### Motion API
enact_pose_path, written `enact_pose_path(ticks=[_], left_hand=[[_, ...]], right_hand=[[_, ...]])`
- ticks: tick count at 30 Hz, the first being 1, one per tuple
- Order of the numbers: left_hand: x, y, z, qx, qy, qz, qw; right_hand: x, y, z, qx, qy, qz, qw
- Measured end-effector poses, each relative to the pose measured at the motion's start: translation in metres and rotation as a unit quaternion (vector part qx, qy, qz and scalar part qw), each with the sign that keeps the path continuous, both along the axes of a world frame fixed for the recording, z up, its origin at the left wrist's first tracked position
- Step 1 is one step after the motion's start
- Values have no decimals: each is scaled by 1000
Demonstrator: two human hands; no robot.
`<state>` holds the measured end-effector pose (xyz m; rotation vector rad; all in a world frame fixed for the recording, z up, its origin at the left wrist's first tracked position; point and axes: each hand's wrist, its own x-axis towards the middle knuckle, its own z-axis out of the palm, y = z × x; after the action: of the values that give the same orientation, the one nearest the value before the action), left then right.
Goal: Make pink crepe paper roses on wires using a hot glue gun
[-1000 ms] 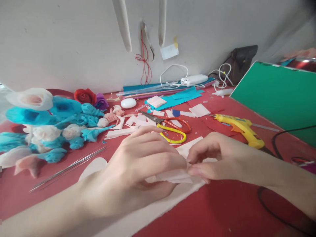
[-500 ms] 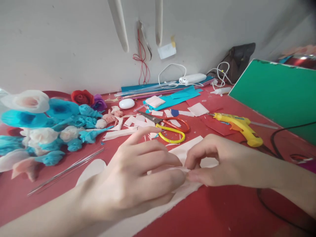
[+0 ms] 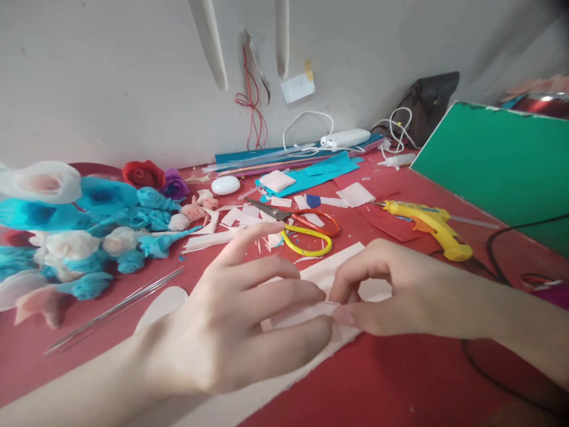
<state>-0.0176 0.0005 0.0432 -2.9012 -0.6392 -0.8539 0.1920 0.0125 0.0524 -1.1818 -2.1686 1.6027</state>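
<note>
A small folded piece of pale pink crepe paper point(image 3: 297, 315) lies between my two hands, just above a larger pale pink paper sheet point(image 3: 340, 261) on the red table. My right hand point(image 3: 377, 296) pinches the right end of the small piece between thumb and forefinger. From the left, my left hand point(image 3: 249, 314) reaches over it, forefinger along its near edge and little finger raised; its thumb is hidden beneath. Past the fingers lie scissors point(image 3: 306, 240) with one yellow and one red handle. A rounded pale paper cutout point(image 3: 162, 305) is partly covered by my left wrist.
Blue, white and red paper flowers point(image 3: 84, 237) crowd the left side, with thin metal wires point(image 3: 118, 308) in front. A yellow glue gun point(image 3: 427, 225) and its black cable lie at the right, near a green board point(image 3: 502, 160). Paper scraps point(image 3: 240, 219) surround the scissors.
My left hand's fingers have spread apart, with the middle finger lifting from the forefinger and showing more of the small paper. My right hand keeps its pinch. The view has shifted slightly.
</note>
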Motion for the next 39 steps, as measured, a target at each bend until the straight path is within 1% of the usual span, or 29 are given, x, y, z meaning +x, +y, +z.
enact_pose_path(ticks=[2,4,7,9,11,19,21,22,24,26,27,29,31,32,33,34,36,37,39], left_hand=[[1,0,-1,-13,1,6,1000],[1,0,-4,-24,-23,17,999],[1,2,-11,18,-78,10,997],[1,4,-16,59,-77,-8,995],[1,6,-20,81,-69,-15,994],[4,12,-43,95,-97,-23,990],[6,13,-47,102,-102,-22,989],[6,14,-48,107,-105,-18,989],[7,15,-49,110,-109,-9,988],[7,15,-50,105,-107,-7,989],[7,15,-50,100,-105,-8,989],[6,15,-50,92,-101,-11,990],[6,15,-50,83,-94,-16,992],[6,15,-49,79,-91,-18,993],[5,16,-49,74,-90,-18,993],[5,16,-49,67,-90,-16,994],[4,17,-49,52,-96,-4,994],[4,17,-49,43,-96,4,994],[3,18,-51,24,-98,19,995]], right_hand=[[0,0,-1,9,-5,1,1000],[0,1,-1,11,-16,0,1000],[2,2,-1,13,-42,-6,999],[3,3,-2,10,-54,-4,998],[4,5,-4,2,-47,6,999],[1,14,-20,-32,-37,47,998],[0,15,-21,-20,-49,50,997],[-1,15,-21,1,-67,39,997],[-3,16,-19,63,-116,-7,991],[-1,18,-15,131,-169,-72,974],[2,20,-12,165,-195,-108,961],[15,24,-7,234,-249,-185,921],[38,30,-6,288,-310,-271,865],[52,32,-7,294,-347,-310,835],[68,35,-9,285,-383,-340,811],[83,36,-14,259,-412,-352,800],[111,39,-25,196,-438,-359,801],[122,41,-31,171,-433,-356,810],[136,43,-43,154,-404,-374,820]])
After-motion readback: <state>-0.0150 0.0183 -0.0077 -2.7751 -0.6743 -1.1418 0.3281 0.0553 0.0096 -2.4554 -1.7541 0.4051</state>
